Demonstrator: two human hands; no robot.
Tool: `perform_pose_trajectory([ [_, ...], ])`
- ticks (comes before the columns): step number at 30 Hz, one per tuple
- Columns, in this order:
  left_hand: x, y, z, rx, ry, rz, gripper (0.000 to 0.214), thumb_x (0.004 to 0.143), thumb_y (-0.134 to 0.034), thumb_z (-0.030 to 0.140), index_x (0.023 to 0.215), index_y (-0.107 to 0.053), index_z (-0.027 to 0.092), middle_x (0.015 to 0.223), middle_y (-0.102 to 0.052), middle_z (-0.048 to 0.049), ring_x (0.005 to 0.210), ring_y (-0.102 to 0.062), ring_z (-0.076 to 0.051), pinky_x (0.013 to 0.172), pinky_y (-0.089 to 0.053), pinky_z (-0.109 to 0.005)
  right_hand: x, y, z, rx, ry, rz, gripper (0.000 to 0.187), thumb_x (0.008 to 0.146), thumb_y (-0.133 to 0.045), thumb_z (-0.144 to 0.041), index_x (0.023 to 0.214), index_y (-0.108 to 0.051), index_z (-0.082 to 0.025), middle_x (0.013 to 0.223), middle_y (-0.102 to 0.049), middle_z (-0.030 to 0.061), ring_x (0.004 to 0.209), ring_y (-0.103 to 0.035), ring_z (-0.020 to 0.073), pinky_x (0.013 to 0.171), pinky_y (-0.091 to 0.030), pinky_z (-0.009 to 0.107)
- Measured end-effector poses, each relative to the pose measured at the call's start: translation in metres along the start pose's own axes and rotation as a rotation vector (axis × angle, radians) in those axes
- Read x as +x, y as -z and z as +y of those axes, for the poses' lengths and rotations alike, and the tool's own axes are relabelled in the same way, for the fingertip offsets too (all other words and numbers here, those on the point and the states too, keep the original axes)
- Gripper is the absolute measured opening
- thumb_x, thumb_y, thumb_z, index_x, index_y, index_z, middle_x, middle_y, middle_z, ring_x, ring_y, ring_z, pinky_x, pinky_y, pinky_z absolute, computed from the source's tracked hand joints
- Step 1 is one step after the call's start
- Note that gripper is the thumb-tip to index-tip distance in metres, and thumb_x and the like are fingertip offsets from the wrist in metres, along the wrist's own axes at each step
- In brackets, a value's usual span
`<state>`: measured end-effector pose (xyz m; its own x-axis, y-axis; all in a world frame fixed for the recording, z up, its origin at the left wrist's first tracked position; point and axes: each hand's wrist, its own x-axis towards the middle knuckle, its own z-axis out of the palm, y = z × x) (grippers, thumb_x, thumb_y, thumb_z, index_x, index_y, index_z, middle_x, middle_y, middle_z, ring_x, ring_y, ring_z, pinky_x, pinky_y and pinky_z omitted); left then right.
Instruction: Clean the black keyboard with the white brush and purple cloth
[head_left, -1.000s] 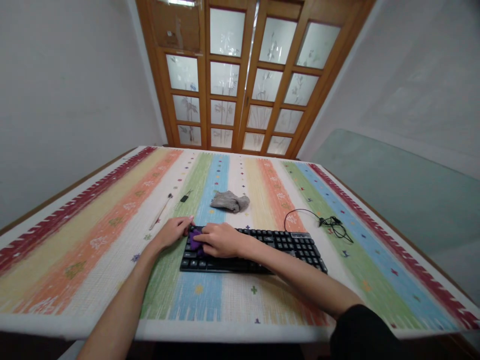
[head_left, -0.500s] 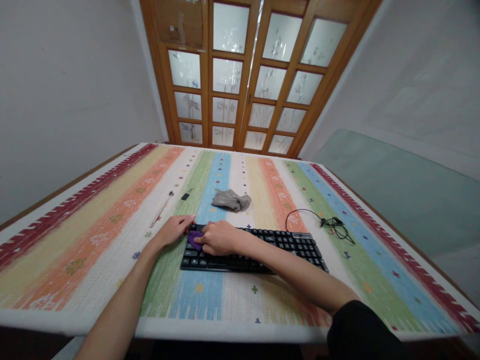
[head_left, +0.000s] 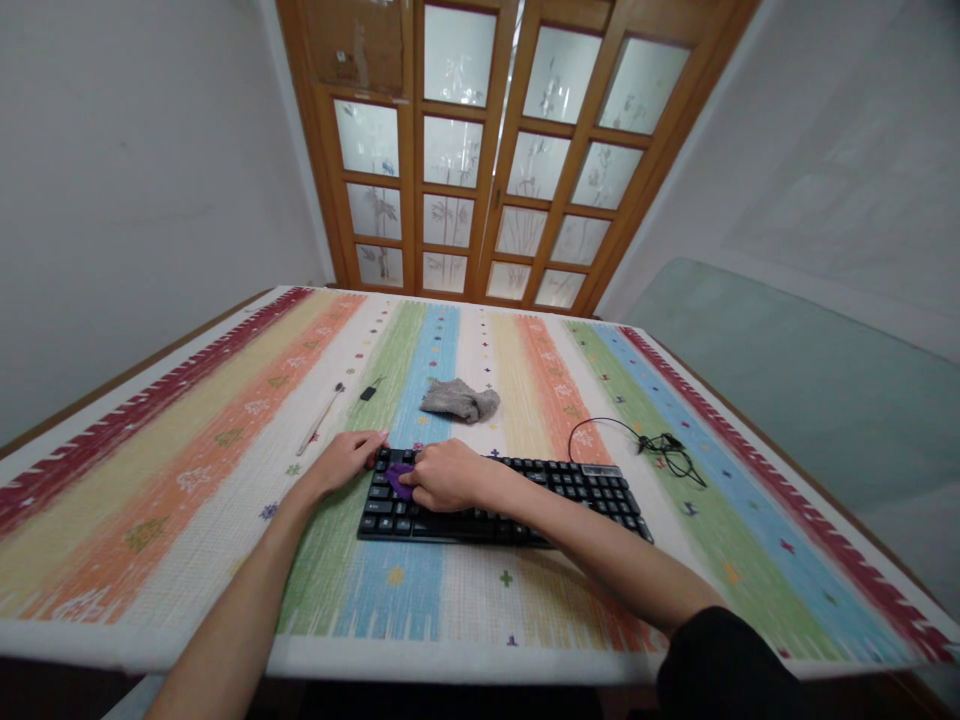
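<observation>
A black keyboard (head_left: pixel 570 490) lies on the striped tablecloth (head_left: pixel 187 480) near the front edge. My right hand (head_left: pixel 446 475) is closed on a small purple lump (head_left: pixel 399 478) and presses it onto the keys at the keyboard's left end. My left hand (head_left: pixel 343 460) rests flat on the cloth, fingers stretched, touching the keyboard's top left corner.
A crumpled grey cloth (head_left: pixel 459 399) lies just beyond the keyboard. The keyboard's black cable (head_left: pixel 652 442) is coiled at the right. A thin brush (head_left: pixel 320 419) and a small black object (head_left: pixel 367 393) lie at the left. Wooden glass-paned doors (head_left: pixel 487 150) stand behind the table.
My right hand has shifted the purple lump slightly right and up across the left keys. My left hand stays at the keyboard's corner.
</observation>
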<state>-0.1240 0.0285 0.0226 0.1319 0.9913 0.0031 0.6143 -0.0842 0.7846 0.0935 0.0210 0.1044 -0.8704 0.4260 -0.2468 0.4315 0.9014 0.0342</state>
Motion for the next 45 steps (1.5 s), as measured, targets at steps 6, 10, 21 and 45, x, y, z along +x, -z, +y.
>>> perform_pose_trajectory([
  [6, 0.000, -0.001, -0.002, -0.002, -0.001, 0.005, 0.064, 0.085, -0.037, 0.071, 0.073, -0.068, 0.017, 0.053, -0.051, 0.0023, 0.052, -0.046, -0.016, 0.052, -0.035, -0.028, -0.009, -0.008, -0.001, 0.016, -0.020, -0.005, 0.039, 0.096, -0.041, -0.026, 0.126, -0.065, -0.020, 0.098, -0.074, 0.0145, 0.087, -0.071, 0.0279, 0.067, -0.052, 0.034],
  [10, 0.000, -0.001, -0.001, -0.002, 0.000, 0.002, 0.065, 0.085, -0.037, 0.072, 0.073, -0.068, 0.017, 0.053, -0.051, 0.0022, 0.052, -0.046, -0.016, 0.052, -0.035, -0.028, -0.016, -0.011, -0.002, 0.041, -0.033, 0.004, 0.038, 0.096, -0.041, -0.027, 0.124, -0.066, -0.017, 0.098, -0.074, 0.0144, 0.086, -0.071, 0.0274, 0.068, -0.052, 0.034],
  [21, -0.001, 0.000, 0.002, 0.011, -0.006, 0.008, 0.063, 0.084, -0.038, 0.071, 0.070, -0.067, 0.018, 0.054, -0.053, 0.0014, 0.053, -0.047, -0.017, 0.053, -0.035, -0.028, -0.023, -0.013, -0.003, 0.034, -0.103, -0.001, 0.038, 0.094, -0.044, -0.027, 0.124, -0.066, -0.018, 0.097, -0.075, 0.0150, 0.085, -0.072, 0.0277, 0.069, -0.053, 0.035],
  [45, -0.003, 0.000, 0.005, 0.032, -0.017, 0.006, 0.061, 0.086, -0.038, 0.070, 0.069, -0.066, 0.018, 0.053, -0.052, 0.0015, 0.054, -0.048, -0.017, 0.055, -0.036, -0.028, -0.044, -0.014, 0.004, 0.034, -0.156, -0.037, 0.035, 0.093, -0.043, -0.027, 0.114, -0.071, -0.019, 0.095, -0.075, 0.0145, 0.085, -0.072, 0.0287, 0.069, -0.052, 0.036],
])
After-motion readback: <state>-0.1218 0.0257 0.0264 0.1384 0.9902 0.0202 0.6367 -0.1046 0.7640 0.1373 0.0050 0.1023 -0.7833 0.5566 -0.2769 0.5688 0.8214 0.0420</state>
